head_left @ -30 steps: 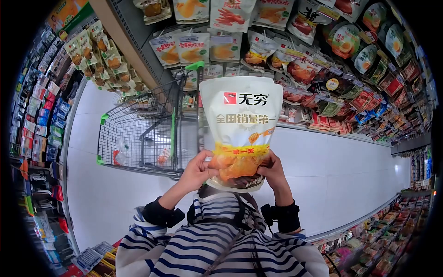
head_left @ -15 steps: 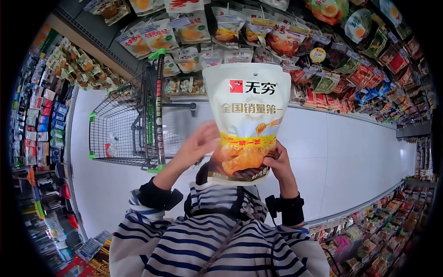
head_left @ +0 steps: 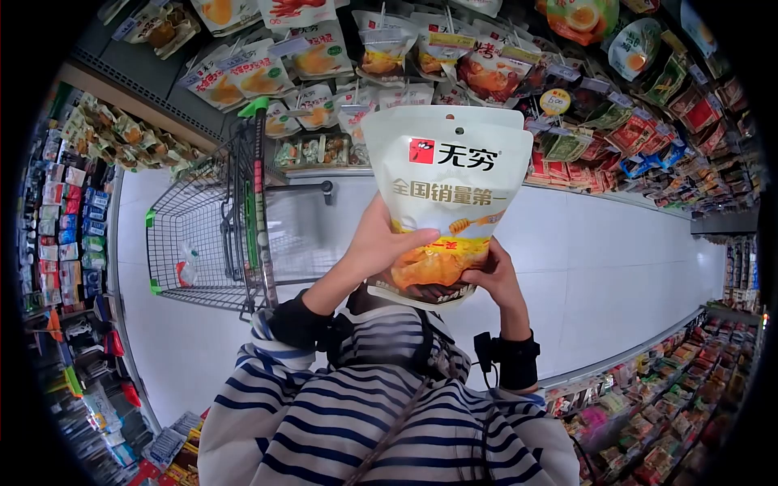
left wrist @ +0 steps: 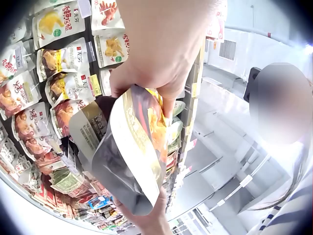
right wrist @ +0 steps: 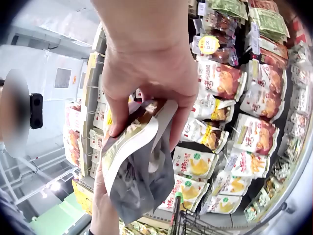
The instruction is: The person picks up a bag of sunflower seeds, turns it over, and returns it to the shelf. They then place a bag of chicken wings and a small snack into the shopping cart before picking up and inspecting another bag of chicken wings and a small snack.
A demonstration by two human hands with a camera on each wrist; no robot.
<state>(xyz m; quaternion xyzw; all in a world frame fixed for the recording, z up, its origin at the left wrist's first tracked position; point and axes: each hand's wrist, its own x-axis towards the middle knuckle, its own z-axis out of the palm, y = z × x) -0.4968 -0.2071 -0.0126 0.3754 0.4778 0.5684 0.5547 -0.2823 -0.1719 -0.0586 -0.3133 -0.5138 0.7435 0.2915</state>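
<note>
Both hands hold up a white chicken snack pouch (head_left: 442,174) in front of the chest, upright in the head view. It bears a red logo, a yellow band and a picture of browned meat, and a second pouch edge shows just behind it. My left hand (head_left: 377,243) grips its left side, thumb across the front, fingers hidden behind. Lower on the opposite side, my right hand (head_left: 498,279) pinches the edge with its thumb in front. The left wrist view shows the pouch's grey bottom (left wrist: 122,171) beneath the hand.
A wire shopping cart (head_left: 203,251) with green corners stands at the left, a small bag (head_left: 188,266) inside. Ahead, hanging snack packs (head_left: 389,53) fill the shelves, with a round price tag (head_left: 555,101) among them. More shelving lines the left and right sides of the aisle floor (head_left: 616,267).
My left hand came off the lower left of the pouch, then took hold higher, its thumb now on the front. The right hand kept its grip. The cart has shifted left in view.
</note>
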